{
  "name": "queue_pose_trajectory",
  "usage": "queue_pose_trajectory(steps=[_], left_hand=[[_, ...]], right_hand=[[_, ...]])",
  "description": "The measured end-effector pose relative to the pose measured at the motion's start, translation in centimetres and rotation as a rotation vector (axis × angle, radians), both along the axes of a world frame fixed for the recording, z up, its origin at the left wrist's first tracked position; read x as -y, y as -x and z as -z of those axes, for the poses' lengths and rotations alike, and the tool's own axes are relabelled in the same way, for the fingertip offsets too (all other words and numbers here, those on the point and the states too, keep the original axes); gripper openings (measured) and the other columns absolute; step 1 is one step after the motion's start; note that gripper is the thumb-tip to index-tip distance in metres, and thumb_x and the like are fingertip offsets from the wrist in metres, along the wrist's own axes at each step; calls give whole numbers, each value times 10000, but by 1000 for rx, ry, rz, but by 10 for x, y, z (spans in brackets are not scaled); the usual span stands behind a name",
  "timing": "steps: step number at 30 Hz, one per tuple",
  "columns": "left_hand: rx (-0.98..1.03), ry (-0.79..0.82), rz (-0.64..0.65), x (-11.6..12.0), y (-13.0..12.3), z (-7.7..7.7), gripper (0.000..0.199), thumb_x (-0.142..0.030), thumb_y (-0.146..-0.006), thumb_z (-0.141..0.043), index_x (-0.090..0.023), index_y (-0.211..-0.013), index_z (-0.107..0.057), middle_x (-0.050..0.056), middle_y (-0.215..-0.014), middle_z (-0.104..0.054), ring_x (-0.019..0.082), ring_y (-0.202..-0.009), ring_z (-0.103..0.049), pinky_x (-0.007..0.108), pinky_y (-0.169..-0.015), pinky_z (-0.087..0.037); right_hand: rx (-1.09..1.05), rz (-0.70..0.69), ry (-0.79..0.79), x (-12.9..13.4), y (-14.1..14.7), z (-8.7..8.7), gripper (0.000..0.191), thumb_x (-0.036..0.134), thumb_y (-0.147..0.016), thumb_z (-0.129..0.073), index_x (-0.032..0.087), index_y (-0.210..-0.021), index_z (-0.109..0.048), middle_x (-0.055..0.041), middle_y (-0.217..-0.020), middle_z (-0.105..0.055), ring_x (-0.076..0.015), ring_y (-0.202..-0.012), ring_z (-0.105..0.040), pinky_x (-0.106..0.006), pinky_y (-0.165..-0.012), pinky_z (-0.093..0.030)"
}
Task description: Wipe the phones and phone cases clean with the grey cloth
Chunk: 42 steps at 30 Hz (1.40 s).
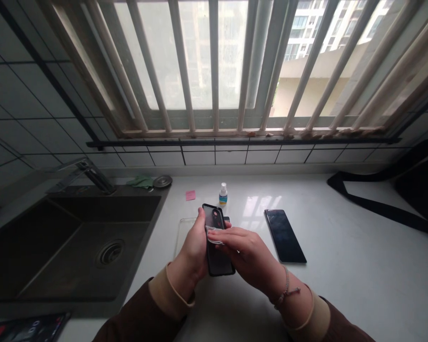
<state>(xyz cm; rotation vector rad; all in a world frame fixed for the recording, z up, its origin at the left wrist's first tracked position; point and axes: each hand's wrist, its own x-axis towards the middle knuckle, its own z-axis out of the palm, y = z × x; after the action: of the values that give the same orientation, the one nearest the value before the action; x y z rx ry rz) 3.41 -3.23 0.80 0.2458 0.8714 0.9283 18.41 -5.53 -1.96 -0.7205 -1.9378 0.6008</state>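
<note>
My left hand is wrapped round a dark phone case and holds it tilted above the counter. Skin shows through a camera hole near the case's top. With its fingers flat and together, my right hand presses a folded white cloth against the case's middle. Behind my left hand lies a clear flat thing, mostly hidden, perhaps another case. A small dark object peeks out behind the held case. To the right, a black phone rests on the counter.
A small white-capped spray bottle and a pink paper note are at the back. On the left is a sink with a faucet, a green cloth and a metal drain cover. A black strap lies far right.
</note>
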Motion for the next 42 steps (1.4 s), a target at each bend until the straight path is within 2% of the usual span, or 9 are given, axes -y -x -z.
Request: queue_pose_trajectory(steps=[4, 10, 17, 20, 24, 27, 30, 37, 42], left_hand=[[-114, -35, -151, -8, 8, 2, 732, -684, -1049, -349, -72, -947, -739, 157, -787, -747, 233, -658, -716, 347, -668, -623], [-157, -104, -142, -15, 13, 3, 700, -623, -1072, -349, -47, -1000, -741, 182, -875, -768, 237, -668, -715, 362, -675, -620], [-1, -109, 91, -9, 7, -2, 670, -622, -1071, -362, -74, -1023, -746, 163, -866, -778, 241, -700, -728, 347, -702, -603], [-29, -88, 248, -5, 5, -5, 777, -690, -1047, -341, -34, -1038, -756, 220, -937, -778, 268, -753, -740, 362, -730, -601], [31, -87, 294, 1, 1, -5, 717, -663, -1056, -369, -58, -1070, -755, 207, -973, -780, 252, -765, -741, 361, -770, -597], [105, -52, 239, 3, -1, -5, 575, -572, -1084, -405, -107, -1079, -743, 156, -927, -784, 242, -797, -753, 348, -815, -597], [129, -20, 177, 2, -1, -3, 553, -563, -1083, -424, -109, -1012, -731, 158, -916, -782, 244, -857, -766, 328, -845, -604], [-5, 11, 89, -9, 6, 2, 754, -692, -1043, -368, -42, -1025, -750, 183, -800, -758, 263, -726, -752, 353, -712, -635], [-55, -18, -33, -14, 13, -3, 796, -681, -1052, -287, -30, -993, -742, 196, -794, -747, 247, -626, -712, 336, -583, -600]], right_hand=[[43, -113, 40, 5, -1, -8, 308, 154, -1023, -639, 262, -1283, -763, -45, -1193, -823, -191, -1093, -784, -334, -1004, -635], [35, -216, 329, 12, -4, -19, 225, 277, -1055, -618, 247, -1160, -815, -33, -1032, -840, -190, -934, -798, -325, -883, -653], [-651, 115, 811, -14, -13, -3, 480, 558, -1004, -650, 119, -1135, -796, -146, -1054, -827, -271, -942, -800, -416, -861, -667], [-675, 377, 707, -22, -24, 0, 477, 561, -1008, -635, 131, -1136, -796, -150, -1078, -827, -285, -973, -795, -434, -886, -659], [-251, 529, 306, -15, -25, -5, 338, 424, -1063, -582, 214, -1210, -803, -113, -1167, -818, -284, -1086, -777, -446, -980, -630], [8, 364, 37, -5, -14, -7, 286, 256, -1052, -587, 233, -1253, -789, -100, -1248, -799, -265, -1162, -762, -432, -1049, -618], [98, 168, -85, -2, -5, -5, 316, 168, -1034, -591, 221, -1289, -769, -101, -1310, -775, -238, -1224, -741, -415, -1109, -599], [106, -105, -73, 0, -6, -7, 304, 147, -1049, -594, 251, -1281, -760, -62, -1333, -768, -186, -1273, -716, -372, -1148, -580], [127, -191, -24, 4, -6, -12, 304, 118, -1008, -646, 256, -1253, -762, -52, -1304, -782, -177, -1233, -739, -376, -1207, -519]])
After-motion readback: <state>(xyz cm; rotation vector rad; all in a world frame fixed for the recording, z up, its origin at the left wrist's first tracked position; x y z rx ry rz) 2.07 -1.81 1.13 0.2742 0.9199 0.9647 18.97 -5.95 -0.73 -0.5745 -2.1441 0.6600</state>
